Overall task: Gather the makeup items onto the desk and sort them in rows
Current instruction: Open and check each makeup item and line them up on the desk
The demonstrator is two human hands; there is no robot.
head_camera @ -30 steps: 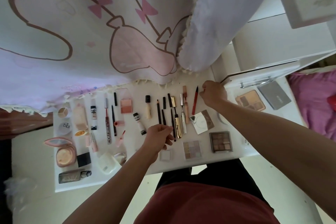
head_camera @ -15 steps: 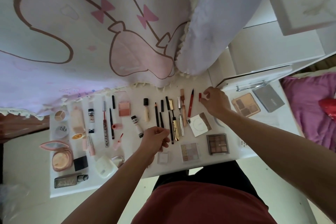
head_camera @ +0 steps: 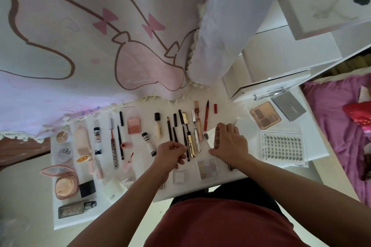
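A person's right hand (head_camera: pixel 227 142) grips a mirrored compact (head_camera: pixel 209 136) on the bench (head_camera: pixel 224 114). The left hand (head_camera: pixel 170 153) is curled over black pencils (head_camera: pixel 169 130); whether it holds one is unclear.

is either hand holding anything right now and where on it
The right hand grips the mirrored compact by its right side. The left hand is curled; a hold cannot be told.

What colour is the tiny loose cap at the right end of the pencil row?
Red. The cap shows best in the head view, which is the only view.
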